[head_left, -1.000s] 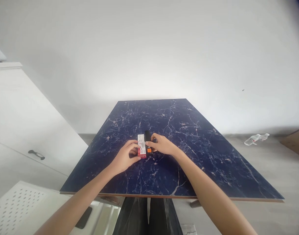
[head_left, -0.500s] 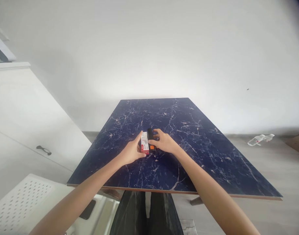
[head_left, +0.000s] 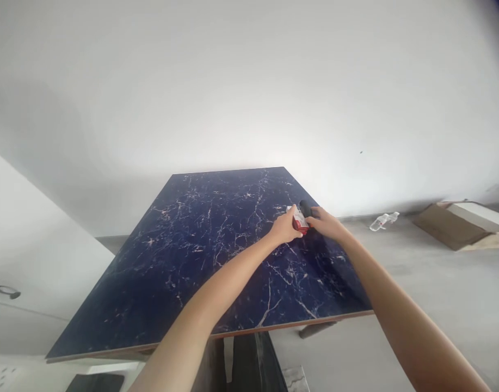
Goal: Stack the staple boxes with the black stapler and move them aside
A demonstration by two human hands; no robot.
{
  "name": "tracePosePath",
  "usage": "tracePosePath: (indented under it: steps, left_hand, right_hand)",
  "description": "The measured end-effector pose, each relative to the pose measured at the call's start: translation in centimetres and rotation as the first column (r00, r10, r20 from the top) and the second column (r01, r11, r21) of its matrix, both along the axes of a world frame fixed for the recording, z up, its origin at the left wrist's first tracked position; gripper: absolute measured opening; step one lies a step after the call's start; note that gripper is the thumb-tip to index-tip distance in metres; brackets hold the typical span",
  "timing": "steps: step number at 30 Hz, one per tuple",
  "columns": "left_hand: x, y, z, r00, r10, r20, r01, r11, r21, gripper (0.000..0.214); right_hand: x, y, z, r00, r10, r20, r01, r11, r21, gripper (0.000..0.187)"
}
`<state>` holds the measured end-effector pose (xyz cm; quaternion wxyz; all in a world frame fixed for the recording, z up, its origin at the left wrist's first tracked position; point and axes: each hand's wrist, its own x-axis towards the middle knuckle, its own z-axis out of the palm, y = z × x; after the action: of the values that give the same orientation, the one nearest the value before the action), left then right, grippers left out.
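My left hand (head_left: pixel 284 226) is closed around a small red and white box (head_left: pixel 300 219) near the right edge of the table. Right beside it, my right hand (head_left: pixel 325 223) grips a black object (head_left: pixel 305 208) with a rounded end; what kind of thing it is I cannot make out, and the fingers cover much of it. The two things are side by side, close together or touching. Both hands are over the dark blue marbled table (head_left: pixel 216 239).
On the floor at the right lie clear plastic bottles (head_left: pixel 383 221) and an open cardboard box (head_left: pixel 453 226). A white cabinet with a dark handle (head_left: pixel 4 290) stands at the left. The pale wall (head_left: pixel 233 98) is behind the table.
Both hands have moved to the right across the table, carrying the red and white box and the black object. The view has turned right, showing more of the cardboard box.
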<state>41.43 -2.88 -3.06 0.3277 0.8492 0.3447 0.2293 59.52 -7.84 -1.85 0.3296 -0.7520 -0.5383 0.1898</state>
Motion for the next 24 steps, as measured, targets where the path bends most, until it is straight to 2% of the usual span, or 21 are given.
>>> tracePosePath:
  steps: [2, 4, 5, 7, 8, 9, 10, 11, 13, 14, 16, 18, 19, 20, 21, 23, 24]
  left_hand:
    - [2.8, 0.4, -0.2, 1.0, 0.01, 0.008, -0.01, 1.0, -0.012, 0.112]
    - [3.8, 0.1, 0.1, 1.0, 0.026, -0.005, -0.026, 0.999, -0.04, 0.114]
    - [3.7, -0.4, 0.4, 0.999, 0.038, -0.022, -0.039, 0.998, -0.052, 0.118]
    - [2.5, -2.5, 0.9, 0.996, 0.068, -0.06, -0.07, 0.997, -0.033, 0.122]
    - [1.7, -4.2, 1.0, 0.994, 0.081, -0.071, -0.079, 0.996, 0.029, 0.115]
    - [0.7, -6.2, 1.1, 0.996, 0.07, -0.054, -0.062, 0.989, 0.137, 0.099]
    - [-0.2, -8.5, 1.0, 0.999, 0.024, -0.04, -0.014, 0.972, 0.235, 0.08]
    - [-1.1, -10.9, 0.8, 0.997, -0.058, -0.048, 0.07, 0.953, 0.294, 0.065]
    - [-3.0, -15.3, 0.3, 0.955, -0.285, -0.076, 0.295, 0.907, 0.3, 0.045]
    - [-3.9, -17.1, 0.0, 0.904, -0.416, -0.096, 0.426, 0.865, 0.265, 0.038]
    - [-5.8, -19.5, -0.3, 0.899, -0.436, -0.048, 0.434, 0.869, 0.237, 0.028]
    - [-7.8, -20.3, -0.2, 0.9, -0.436, -0.023, 0.425, 0.865, 0.267, 0.024]
    - [-8.8, -20.2, 0.0, 0.894, -0.448, -0.008, 0.432, 0.857, 0.281, 0.025]
    - [-9.7, -19.9, 0.4, 0.88, -0.475, 0.002, 0.454, 0.842, 0.291, 0.026]
    - [-10.7, -19.2, 0.9, 0.863, -0.505, 0.016, 0.479, 0.828, 0.29, 0.028]
    - [-12.7, -17.0, 1.9, 0.828, -0.561, 0.017, 0.536, 0.798, 0.276, 0.026]
    - [-13.9, -15.5, 2.3, 0.85, -0.526, 0.021, 0.505, 0.826, 0.25, 0.022]
  right_hand:
    - [2.0, -0.6, -0.8, 0.989, 0.036, -0.146, -0.033, 0.999, 0.027, 0.054]
    - [2.8, -1.2, -1.2, 0.952, 0.095, -0.292, -0.085, 0.995, 0.047, 0.053]
    - [2.8, -1.4, -1.2, 0.933, 0.087, -0.348, -0.072, 0.996, 0.058, 0.051]
    - [2.0, -1.5, -0.5, 0.905, -0.043, -0.423, 0.097, 0.989, 0.108, 0.049]
    - [1.2, -1.5, 0.3, 0.877, -0.129, -0.464, 0.231, 0.958, 0.17, 0.046]
    - [0.3, -1.5, 1.5, 0.838, -0.205, -0.506, 0.369, 0.895, 0.25, 0.041]
    - [-0.9, -1.8, 3.0, 0.799, -0.203, -0.567, 0.465, 0.806, 0.367, 0.034]
    - [-2.3, -2.2, 4.8, 0.767, -0.072, -0.638, 0.475, 0.732, 0.488, 0.028]
    - [-5.3, -4.1, 8.9, 0.71, 0.308, -0.633, 0.374, 0.597, 0.709, 0.027]
    - [-6.7, -5.3, 11.0, 0.672, 0.447, -0.59, 0.339, 0.523, 0.782, 0.028]
    - [-8.8, -7.5, 14.6, 0.629, 0.613, -0.478, 0.278, 0.397, 0.875, 0.033]
    - [-9.7, -8.3, 16.7, 0.652, 0.661, -0.371, 0.209, 0.313, 0.926, 0.038]
    - [-9.7, -7.8, 17.0, 0.685, 0.637, -0.353, 0.204, 0.298, 0.933, 0.043]
    - [-9.4, -6.8, 16.9, 0.722, 0.592, -0.359, 0.212, 0.305, 0.929, 0.046]
    - [-8.9, -5.4, 16.3, 0.756, 0.529, -0.385, 0.231, 0.335, 0.914, 0.049]
    - [-7.5, -1.9, 13.8, 0.831, 0.339, -0.44, 0.248, 0.483, 0.84, 0.05]
    - [-6.6, -0.3, 12.1, 0.872, 0.166, -0.46, 0.301, 0.56, 0.772, 0.047]
